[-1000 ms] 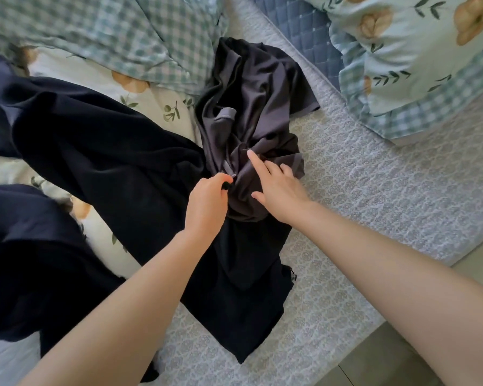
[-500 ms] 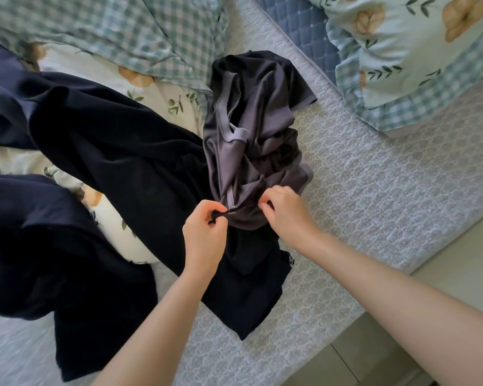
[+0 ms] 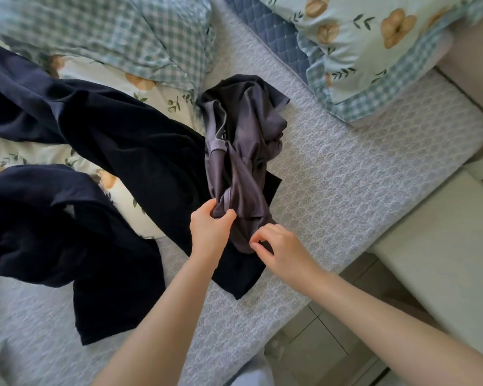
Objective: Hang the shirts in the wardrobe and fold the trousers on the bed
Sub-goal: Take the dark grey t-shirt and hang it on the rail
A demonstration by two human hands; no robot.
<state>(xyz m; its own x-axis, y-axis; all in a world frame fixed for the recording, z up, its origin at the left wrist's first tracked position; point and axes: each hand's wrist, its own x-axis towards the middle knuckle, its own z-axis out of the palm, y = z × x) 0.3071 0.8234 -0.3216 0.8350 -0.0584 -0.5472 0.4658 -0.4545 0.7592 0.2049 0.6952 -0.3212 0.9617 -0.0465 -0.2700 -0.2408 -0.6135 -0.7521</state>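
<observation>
Gripping the shirt point(image 3: 243, 151) at its near end with the left hand point(image 3: 211, 227), thumb and fingers curled round a bunched fold. Hovering just right of that fold with the right hand point(image 3: 282, 249), fingers point(image 3: 262, 232) curled, thumb close to forefinger; cannot tell whether pinching cloth or merely touching.

Lying crumpled and twisted on the bed point(image 3: 360, 190), on no hanger, with no wardrobe in view.

Under the shirt's near end and stretching away left of it, navy trousers point(image 3: 117, 151), loose and unfolded. Further left of the shirt, more navy cloth point(image 3: 53, 232), heaped; cannot tell whether the same garment.

Beyond the shirt, a checked duvet point(image 3: 109, 32); beyond and right of it, a pillow point(image 3: 374, 51).

Judging by all this, barely begun: nothing hung, nothing folded. Seemingly sorting out a first shirt before lifting it. Left to do: shaking it straight, hanging it, then folding the trousers.
</observation>
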